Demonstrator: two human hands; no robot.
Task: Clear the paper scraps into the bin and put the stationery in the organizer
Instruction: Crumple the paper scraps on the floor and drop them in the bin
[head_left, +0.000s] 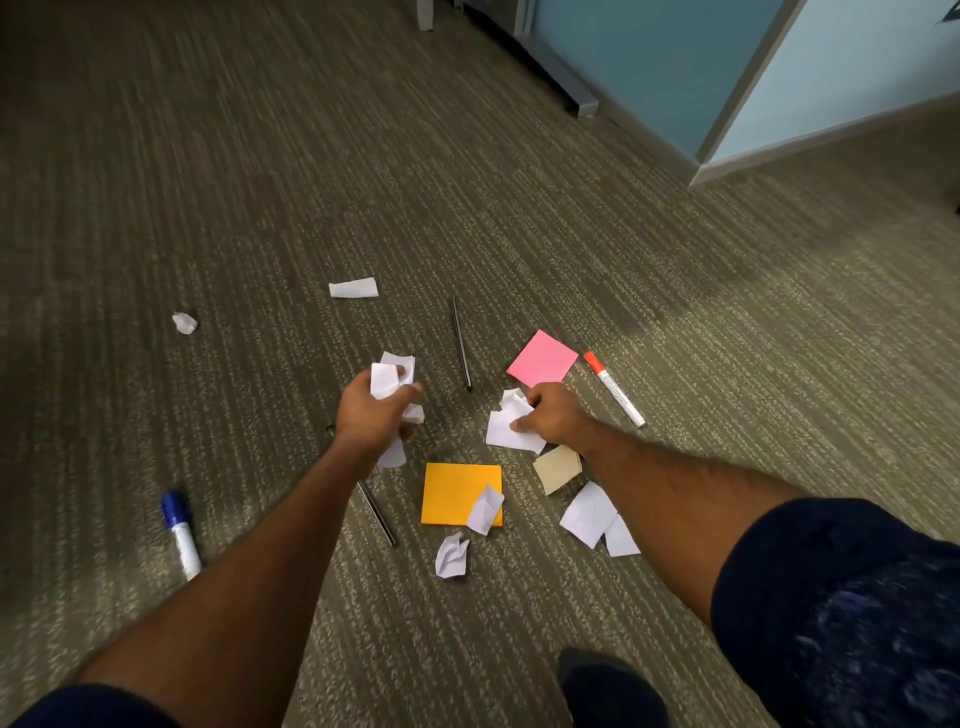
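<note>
The striped carpet (260, 208) carries paper scraps (592, 514), sticky pads and pens between and around the hands, and markers outside each forearm.

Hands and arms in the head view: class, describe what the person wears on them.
Both hands, left hand and right hand, are bare: no gloves, rings or watch show. The forearms are bare too. Dark navy short sleeves with a faint mottled pattern cover the upper arms.

scrap (486, 508) on notepad (452, 493), marker (181, 532) far left
</note>
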